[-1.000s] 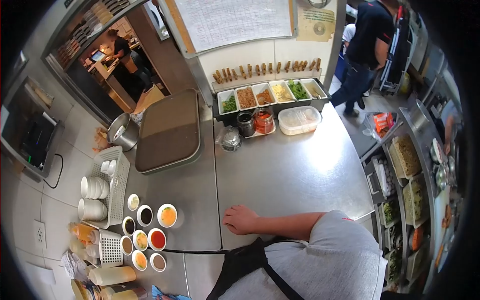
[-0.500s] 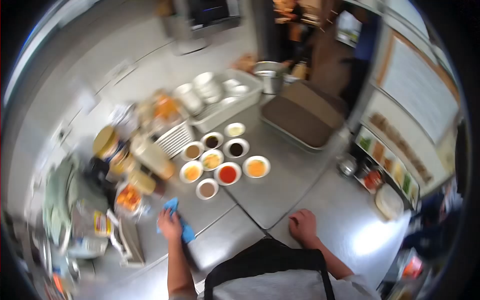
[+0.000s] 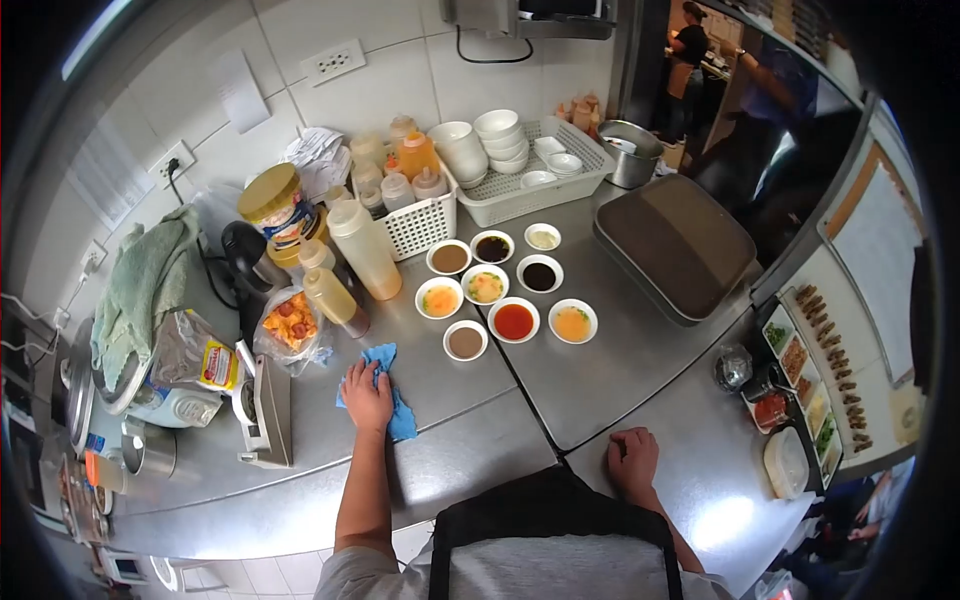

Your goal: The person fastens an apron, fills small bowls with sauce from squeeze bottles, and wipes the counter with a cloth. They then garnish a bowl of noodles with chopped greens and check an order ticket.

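My left hand (image 3: 368, 397) presses a crumpled blue cloth (image 3: 402, 420) onto the steel counter, fingers curled over it. My right hand (image 3: 633, 458) rests on the counter at the right, fingers curled in, with nothing visible in them. Ahead of my hands stands a cluster of small white bowls of sauces. Nearest are a bowl of light brown sauce (image 3: 465, 342), a bowl of red sauce (image 3: 514, 321) and a bowl of orange sauce with green bits (image 3: 572, 322). A bowl of black sauce (image 3: 540, 274) sits farther back.
Squeeze bottles (image 3: 362, 245) and a bag of orange food (image 3: 292, 322) stand left. Behind are a white basket (image 3: 420, 228) of bottles and a grey crate (image 3: 530, 195) with stacked bowls. A dark-lidded container (image 3: 680, 240) sits right. Co-workers (image 3: 688, 60) stand beyond the doorway.
The view has turned left and become sharper, so the counter items appear farther right. My left hand stays on the blue cloth, and my right hand stays curled on the counter.
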`<state>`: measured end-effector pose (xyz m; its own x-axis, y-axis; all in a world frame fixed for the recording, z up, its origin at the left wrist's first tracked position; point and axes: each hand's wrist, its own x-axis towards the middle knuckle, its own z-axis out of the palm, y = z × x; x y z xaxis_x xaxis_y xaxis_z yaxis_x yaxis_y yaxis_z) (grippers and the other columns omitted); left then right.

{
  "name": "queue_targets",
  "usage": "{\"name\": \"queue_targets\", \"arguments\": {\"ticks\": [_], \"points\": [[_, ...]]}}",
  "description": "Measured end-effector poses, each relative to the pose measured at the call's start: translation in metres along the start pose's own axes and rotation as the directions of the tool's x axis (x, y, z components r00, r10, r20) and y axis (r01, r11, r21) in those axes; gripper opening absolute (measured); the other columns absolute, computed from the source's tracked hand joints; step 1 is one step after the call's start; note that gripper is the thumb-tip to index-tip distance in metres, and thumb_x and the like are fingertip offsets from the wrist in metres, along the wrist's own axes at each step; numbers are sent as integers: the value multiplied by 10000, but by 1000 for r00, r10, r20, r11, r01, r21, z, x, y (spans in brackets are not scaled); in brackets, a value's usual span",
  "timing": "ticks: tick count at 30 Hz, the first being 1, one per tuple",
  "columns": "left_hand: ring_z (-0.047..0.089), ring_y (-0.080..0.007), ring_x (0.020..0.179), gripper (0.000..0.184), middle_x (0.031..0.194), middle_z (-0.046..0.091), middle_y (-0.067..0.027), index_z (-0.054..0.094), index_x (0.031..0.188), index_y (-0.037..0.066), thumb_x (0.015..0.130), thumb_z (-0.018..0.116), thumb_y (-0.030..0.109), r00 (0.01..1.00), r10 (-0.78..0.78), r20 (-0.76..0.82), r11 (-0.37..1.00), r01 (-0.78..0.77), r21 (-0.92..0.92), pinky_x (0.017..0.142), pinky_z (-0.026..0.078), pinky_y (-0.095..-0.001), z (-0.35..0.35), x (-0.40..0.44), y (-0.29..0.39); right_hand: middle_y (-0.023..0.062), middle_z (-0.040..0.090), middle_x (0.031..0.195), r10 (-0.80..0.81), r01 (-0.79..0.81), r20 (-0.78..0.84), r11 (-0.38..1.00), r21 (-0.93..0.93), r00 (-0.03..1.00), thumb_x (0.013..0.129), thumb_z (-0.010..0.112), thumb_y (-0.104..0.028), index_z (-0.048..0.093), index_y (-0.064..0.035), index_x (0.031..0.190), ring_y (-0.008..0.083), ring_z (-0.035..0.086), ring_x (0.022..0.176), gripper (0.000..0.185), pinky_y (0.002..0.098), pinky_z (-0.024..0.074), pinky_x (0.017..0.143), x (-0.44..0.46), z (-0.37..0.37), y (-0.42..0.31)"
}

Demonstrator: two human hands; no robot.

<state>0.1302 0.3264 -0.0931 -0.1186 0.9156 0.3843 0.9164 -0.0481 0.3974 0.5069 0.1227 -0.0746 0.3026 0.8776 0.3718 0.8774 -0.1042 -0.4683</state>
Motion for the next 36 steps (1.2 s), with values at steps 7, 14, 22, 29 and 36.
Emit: {"name": "queue_targets", "arguments": {"ticks": [7, 14, 22, 29, 36], "points": [[393, -305, 1103, 290, 1147, 485, -107, 559, 1004, 105, 755, 512, 245, 1000, 21, -6, 1000, -21, -11, 922, 271, -457, 4, 0, -4, 100, 511, 757, 11, -11, -2, 1000, -1, 1000, 652, 561, -66, 554, -72, 729, 281, 491, 746, 78, 375, 380, 655, 0, 1, -2], [391, -298, 1108, 287, 1154, 483, -99, 562, 1004, 111, 756, 513, 246, 1000, -5, 3, 1000, 5, -5, 926, 269, -457, -1, 2, 0, 98, 507, 754, -24, 24, -13, 999, 25, 1000, 631, 560, -65, 554, -86, 735, 294, 487, 712, 106, 398, 379, 616, 0, 3, 3], [403, -327, 1067, 512, 1142, 440, -181, 426, 1149, 38, 730, 567, 298, 948, -317, -15, 890, 292, -350, 909, 300, -399, -2, 46, 5, 95, 506, 764, 11, -10, -11, 1000, 23, 1000, 634, 557, -68, 553, -90, 733, 290, 479, 738, 101, 384, 370, 648, -1, 1, -1], [337, -385, 1084, 703, 1148, 333, -279, 241, 1221, -45, 680, 626, 185, 928, -373, -23, 801, 309, -513, 918, 284, -390, 11, 76, 38, 97, 507, 759, 22, -22, 1, 999, 24, 1000, 636, 562, -71, 556, -83, 724, 289, 482, 736, 89, 382, 374, 644, -2, 0, 0], [247, -394, 1116, 795, 1186, 256, -268, 158, 1252, -57, 653, 633, 158, 959, -58, -277, 902, -68, -427, 954, 199, -424, 16, 98, 92, 102, 508, 750, 36, -36, -16, 999, 0, 999, 629, 563, -64, 559, -64, 720, 285, 483, 728, 91, 370, 378, 645, 0, 2, -3]]}}
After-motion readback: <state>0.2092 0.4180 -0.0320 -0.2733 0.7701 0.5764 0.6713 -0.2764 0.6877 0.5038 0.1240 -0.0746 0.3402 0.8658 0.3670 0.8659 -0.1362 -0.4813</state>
